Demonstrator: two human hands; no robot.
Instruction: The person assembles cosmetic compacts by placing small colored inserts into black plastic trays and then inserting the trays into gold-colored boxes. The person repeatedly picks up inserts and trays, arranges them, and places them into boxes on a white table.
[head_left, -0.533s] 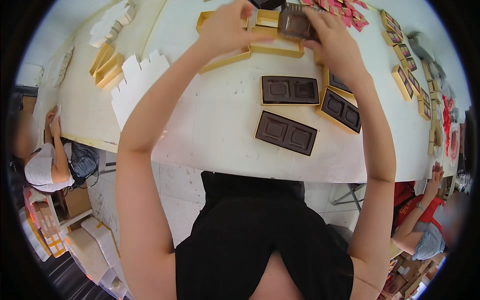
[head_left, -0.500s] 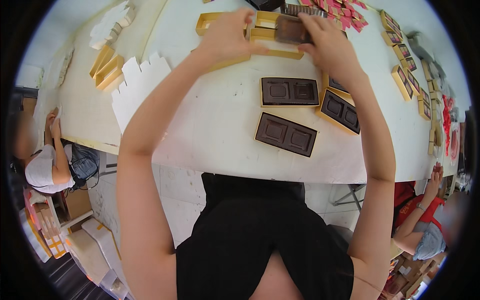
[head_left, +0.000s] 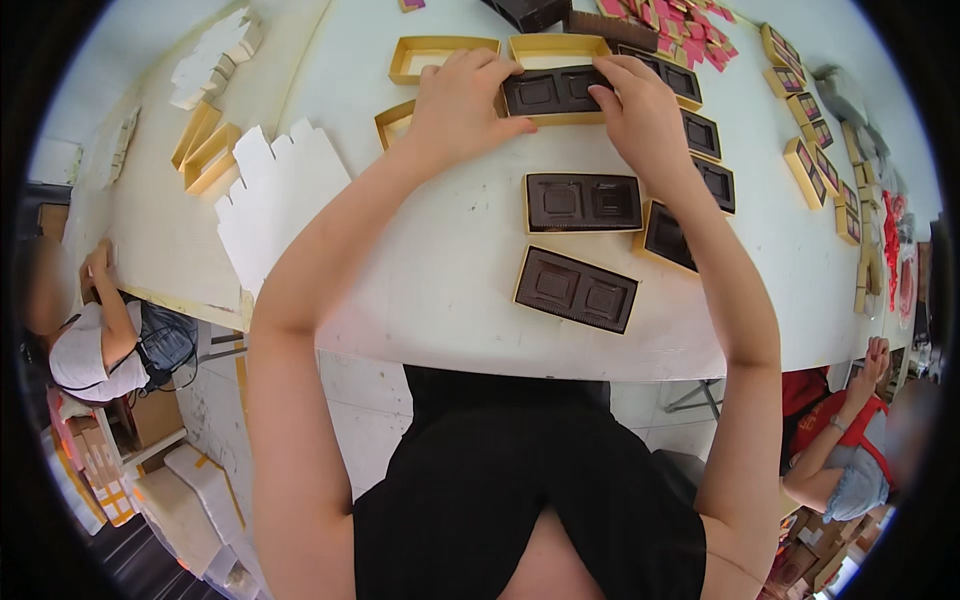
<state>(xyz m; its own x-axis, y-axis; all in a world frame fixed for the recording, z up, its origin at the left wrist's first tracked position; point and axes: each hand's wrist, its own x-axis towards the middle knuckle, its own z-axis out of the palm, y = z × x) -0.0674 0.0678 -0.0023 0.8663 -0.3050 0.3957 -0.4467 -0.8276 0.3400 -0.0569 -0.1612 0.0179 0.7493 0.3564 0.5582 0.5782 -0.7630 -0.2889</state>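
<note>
Between my hands a dark brown plastic tray (head_left: 553, 91) with two square hollows sits in a shallow gold box (head_left: 573, 118). My left hand (head_left: 462, 108) grips the box's left end, its thumb along the near side. At the right end my right hand (head_left: 642, 112) is closed on the tray's edge, its fingertips on the rim. Nearer to me lie two gold boxes with brown trays in them, one box (head_left: 583, 203) above the other box (head_left: 577, 289). More filled boxes (head_left: 703, 135) stand beside and partly under my right forearm.
Gold boxes without trays (head_left: 443, 60) lie beyond my hands. A stack of brown trays (head_left: 610, 30) and pink-red pieces (head_left: 680, 30) are at the far side. White card blanks (head_left: 280, 190) lie left. Finished-looking boxes (head_left: 805, 170) line the right. One person (head_left: 95, 345) sits at each side.
My right hand has brought the brown tray down into the gold box. My left hand has moved in onto the box's left end. The view has shifted slightly.
</note>
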